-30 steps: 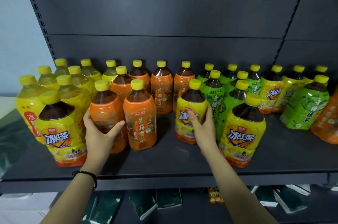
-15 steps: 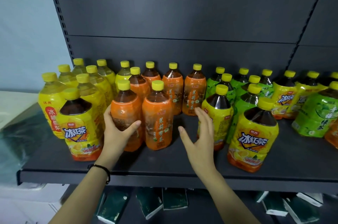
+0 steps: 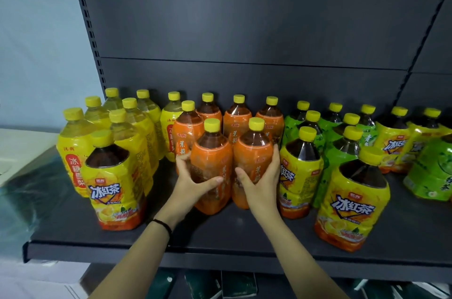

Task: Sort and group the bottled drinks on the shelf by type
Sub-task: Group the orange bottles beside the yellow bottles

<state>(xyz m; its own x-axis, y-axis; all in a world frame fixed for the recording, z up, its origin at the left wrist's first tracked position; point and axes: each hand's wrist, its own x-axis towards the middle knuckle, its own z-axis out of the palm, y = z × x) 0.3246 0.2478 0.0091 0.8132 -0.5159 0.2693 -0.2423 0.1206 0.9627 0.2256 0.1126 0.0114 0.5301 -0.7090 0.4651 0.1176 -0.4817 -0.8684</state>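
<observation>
Two orange-label tea bottles stand side by side at the shelf's middle front. My left hand [image 3: 193, 182] grips the left orange bottle [image 3: 211, 159]; my right hand [image 3: 260, 182] grips the right orange bottle [image 3: 253, 152]. More orange bottles [image 3: 237, 120] stand behind them. Pale yellow pear-drink bottles [image 3: 73, 142] cluster at the left. Yellow iced-tea bottles stand at the front left [image 3: 113, 183], just right of my right hand [image 3: 299, 171] and at the front right [image 3: 354, 201]. Green-label bottles [image 3: 342, 149] fill the right middle.
The dark shelf [image 3: 220, 237] has a raised front lip and a dark back panel [image 3: 244, 29]. More yellow bottles [image 3: 393, 137] and a green one [image 3: 433, 171] stand at the far right. Dark green packs [image 3: 238, 284] lie on the level below.
My right hand let go of a yellow iced-tea bottle, crossed left and closed round the right orange bottle. My left hand stayed on the left orange bottle. The view shifted left.
</observation>
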